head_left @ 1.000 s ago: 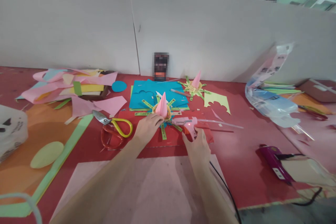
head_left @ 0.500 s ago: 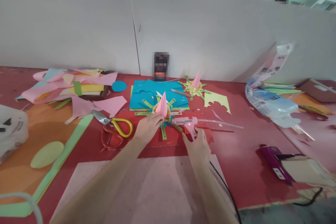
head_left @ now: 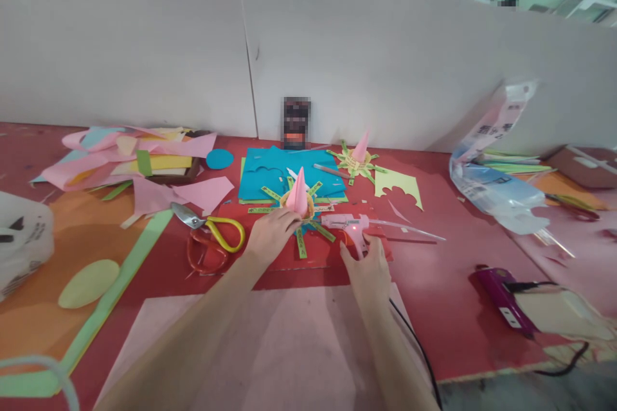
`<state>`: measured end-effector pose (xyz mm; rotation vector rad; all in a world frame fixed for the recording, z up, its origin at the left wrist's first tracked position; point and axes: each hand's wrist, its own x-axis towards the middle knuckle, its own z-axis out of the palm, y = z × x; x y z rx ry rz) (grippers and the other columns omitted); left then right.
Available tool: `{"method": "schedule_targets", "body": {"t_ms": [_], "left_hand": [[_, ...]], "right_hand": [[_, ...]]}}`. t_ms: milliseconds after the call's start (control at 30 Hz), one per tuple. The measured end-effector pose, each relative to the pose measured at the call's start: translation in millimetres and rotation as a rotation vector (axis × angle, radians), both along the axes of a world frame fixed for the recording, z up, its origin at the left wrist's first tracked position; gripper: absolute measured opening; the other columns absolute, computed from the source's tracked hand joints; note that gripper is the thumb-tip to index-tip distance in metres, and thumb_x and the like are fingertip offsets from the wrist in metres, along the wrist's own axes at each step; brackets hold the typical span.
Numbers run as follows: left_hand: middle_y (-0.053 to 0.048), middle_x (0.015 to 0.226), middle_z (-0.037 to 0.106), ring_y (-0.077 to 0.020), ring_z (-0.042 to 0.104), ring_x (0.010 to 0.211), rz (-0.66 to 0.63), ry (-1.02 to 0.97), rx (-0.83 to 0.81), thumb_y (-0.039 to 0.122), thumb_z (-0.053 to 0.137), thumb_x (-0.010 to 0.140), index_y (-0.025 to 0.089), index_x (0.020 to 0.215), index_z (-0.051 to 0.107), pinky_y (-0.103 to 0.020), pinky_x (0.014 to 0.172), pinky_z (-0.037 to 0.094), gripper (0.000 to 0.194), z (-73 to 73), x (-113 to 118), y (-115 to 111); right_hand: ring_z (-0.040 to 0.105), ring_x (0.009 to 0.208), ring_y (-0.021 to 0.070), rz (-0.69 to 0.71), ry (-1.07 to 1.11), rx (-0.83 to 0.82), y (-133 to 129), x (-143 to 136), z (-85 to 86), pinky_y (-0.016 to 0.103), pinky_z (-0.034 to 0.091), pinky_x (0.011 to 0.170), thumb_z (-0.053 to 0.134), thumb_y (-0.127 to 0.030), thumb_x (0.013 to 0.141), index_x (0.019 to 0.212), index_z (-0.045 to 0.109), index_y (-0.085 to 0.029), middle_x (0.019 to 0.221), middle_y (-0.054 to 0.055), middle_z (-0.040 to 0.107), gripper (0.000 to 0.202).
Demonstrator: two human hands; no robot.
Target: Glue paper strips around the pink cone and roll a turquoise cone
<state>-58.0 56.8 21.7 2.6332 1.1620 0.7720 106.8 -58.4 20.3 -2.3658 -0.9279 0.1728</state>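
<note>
My left hand [head_left: 274,232] is closed on the near lower edge of a pink paper cone [head_left: 298,198], which stands point up in a yellowish ring. Green patterned paper strips [head_left: 301,243] spread outward around its base, over blue paper. In my right hand [head_left: 365,268] is a pink hot glue gun [head_left: 355,231], its light glowing and its nozzle pointing left at the cone's base. A clear glue stick [head_left: 409,228] sticks out of its back, and a black cord trails toward me. A similar pink cone piece [head_left: 360,153] stands farther back on the right.
Scissors with red and yellow handles [head_left: 212,234] lie left of my left hand. Paper scraps [head_left: 144,157] pile up at the back left. Blue sheets [head_left: 263,173] lie behind the cone. A plastic bag [head_left: 501,186] and purple power strip [head_left: 506,298] are to the right.
My right hand has drawn the glue gun slightly to the right, its nozzle now a little farther from the cone. My left hand has stayed at the cone's base.
</note>
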Motion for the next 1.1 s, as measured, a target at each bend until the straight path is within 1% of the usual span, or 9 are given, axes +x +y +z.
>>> {"method": "schedule_targets", "body": {"t_ms": [167,300,367,500,667,767,867,1000,1100], "left_hand": [[0.0,0.088,0.065,-0.012,0.058,0.088,-0.012,-0.035,0.03,0.03,0.042,0.088,0.021,0.087,0.062,-0.022,0.077,0.044,0.022,-2.8,-4,1],[0.0,0.088,0.065,-0.0111,0.058,0.088,-0.039,-0.043,0.036,0.024,0.041,0.089,0.02,0.086,0.062,-0.02,0.079,0.045,0.022,-4.6,-5,3],[-0.001,0.09,0.065,-0.0114,0.058,0.089,-0.049,-0.037,0.018,0.023,0.041,0.088,0.02,0.087,0.062,-0.02,0.08,0.045,0.021,-6.3,-4,3],[-0.002,0.091,0.064,-0.0117,0.058,0.091,-0.064,-0.054,-0.044,0.022,0.041,0.088,0.019,0.086,0.061,-0.023,0.084,0.046,0.02,-9.5,-4,4],[-0.003,0.093,0.063,-0.01,0.058,0.092,-0.152,-0.164,-0.208,0.011,0.034,0.088,0.019,0.089,0.058,-0.024,0.089,0.046,0.026,-10.2,-3,5],[-0.003,0.094,0.062,-0.0107,0.057,0.094,-0.159,-0.187,-0.251,0.009,0.032,0.087,0.02,0.089,0.058,-0.025,0.09,0.045,0.027,-11.0,-4,5],[-0.003,0.093,0.062,-0.0114,0.056,0.094,-0.148,-0.194,-0.248,0.009,0.033,0.086,0.02,0.089,0.058,-0.025,0.09,0.045,0.028,-12.4,-4,6],[-0.003,0.092,0.062,-0.0125,0.056,0.094,-0.163,-0.235,-0.247,0.009,0.033,0.086,0.02,0.091,0.059,-0.027,0.09,0.046,0.029,-14.7,-3,7],[-0.003,0.093,0.062,-0.013,0.056,0.094,-0.184,-0.282,-0.256,0.009,0.033,0.086,0.02,0.091,0.06,-0.026,0.088,0.046,0.029,-16.1,-3,7]], "right_hand": [[0.056,0.083,0.0201,-0.087,0.012,0.115,-7,17,0.4,0.027,0.037,0.063,0.053,-0.053,0.066,0.107,0.048,-0.022,0.101,0.006,0.059,0.051],[0.056,0.081,0.0204,-0.17,-0.02,0.125,-11,45,-2.5,0.028,0.038,0.065,0.054,-0.056,0.065,0.109,0.049,-0.022,0.098,0.006,0.059,0.056],[0.055,0.081,0.0199,-0.185,-0.041,0.132,-12,62,-2.6,0.028,0.039,0.067,0.055,-0.054,0.065,0.11,0.049,-0.022,0.099,0.006,0.059,0.056],[0.053,0.087,0.0212,-0.17,-0.124,0.163,-7,93,0.8,0.03,0.038,0.073,0.056,-0.046,0.067,0.111,0.049,-0.019,0.102,0.008,0.058,0.051],[0.052,0.09,0.0228,-0.166,-0.205,0.15,5,117,2.5,0.031,0.038,0.076,0.056,-0.04,0.067,0.107,0.051,-0.016,0.102,0.01,0.057,0.047],[0.052,0.09,0.0234,-0.174,-0.245,0.122,9,125,-4.3,0.032,0.039,0.077,0.057,-0.037,0.067,0.107,0.053,-0.016,0.103,0.011,0.057,0.046],[0.051,0.089,0.0243,-0.178,-0.282,0.112,10,134,-17.6,0.033,0.039,0.078,0.056,-0.038,0.067,0.106,0.055,-0.014,0.099,0.012,0.058,0.046],[0.05,0.088,0.0255,-0.147,-0.387,0.169,11,144,-35.6,0.035,0.039,0.081,0.056,-0.04,0.066,0.099,0.059,-0.012,0.093,0.013,0.058,0.043],[0.05,0.087,0.0259,-0.115,-0.415,0.214,12,148,-42.5,0.037,0.039,0.081,0.055,-0.041,0.065,0.095,0.061,-0.012,0.09,0.013,0.058,0.042]]}}
